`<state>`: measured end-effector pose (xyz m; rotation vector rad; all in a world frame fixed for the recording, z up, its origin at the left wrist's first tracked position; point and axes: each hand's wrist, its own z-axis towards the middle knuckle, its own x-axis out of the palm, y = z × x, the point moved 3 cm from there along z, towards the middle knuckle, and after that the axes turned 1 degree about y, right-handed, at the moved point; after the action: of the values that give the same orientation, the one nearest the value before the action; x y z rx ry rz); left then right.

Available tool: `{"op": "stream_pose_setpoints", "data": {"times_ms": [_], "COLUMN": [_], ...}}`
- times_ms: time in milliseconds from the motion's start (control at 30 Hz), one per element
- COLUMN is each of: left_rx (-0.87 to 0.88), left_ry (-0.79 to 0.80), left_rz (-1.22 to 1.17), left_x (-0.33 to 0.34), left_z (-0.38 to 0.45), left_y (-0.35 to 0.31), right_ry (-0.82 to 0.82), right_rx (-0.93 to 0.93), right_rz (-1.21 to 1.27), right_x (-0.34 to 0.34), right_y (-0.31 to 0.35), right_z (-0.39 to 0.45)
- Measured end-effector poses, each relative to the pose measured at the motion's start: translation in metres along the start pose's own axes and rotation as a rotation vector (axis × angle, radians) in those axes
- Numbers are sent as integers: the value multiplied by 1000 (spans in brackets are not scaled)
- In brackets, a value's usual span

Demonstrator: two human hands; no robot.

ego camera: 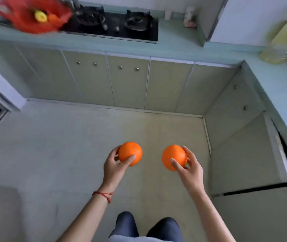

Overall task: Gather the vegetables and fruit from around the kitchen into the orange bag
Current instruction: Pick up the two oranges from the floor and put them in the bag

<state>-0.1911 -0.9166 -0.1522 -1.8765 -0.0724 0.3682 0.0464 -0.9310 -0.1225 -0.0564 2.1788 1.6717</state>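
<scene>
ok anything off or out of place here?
Nothing stands out. Left hand and right hand each hold an intact orange; the orange bag sits on the counter, blurred.

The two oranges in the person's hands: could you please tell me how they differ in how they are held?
The left orange sits in the left hand, which wears a red string at the wrist; the right orange sits in the bare-wristed right hand. The left orange is slightly higher in the picture than the right one. Both are round, orange, similar in size, and gripped by thumb and fingers above the floor.
</scene>
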Motion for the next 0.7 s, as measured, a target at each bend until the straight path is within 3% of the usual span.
{"op": "stream_pose_setpoints", "data": {"times_ms": [433,700], "left_rx": [-130,-172], "left_ry": [-511,-697], "left_rz": [-188,-258], "left_x": [-85,-93], "left_z": [5,9], "left_y": [8,8], "right_ry": [533,696], "right_rx": [-232,-316], "right_rz": [-151,-192], "right_x": [124,161], "right_y": [66,84], "right_z": [70,99]}}
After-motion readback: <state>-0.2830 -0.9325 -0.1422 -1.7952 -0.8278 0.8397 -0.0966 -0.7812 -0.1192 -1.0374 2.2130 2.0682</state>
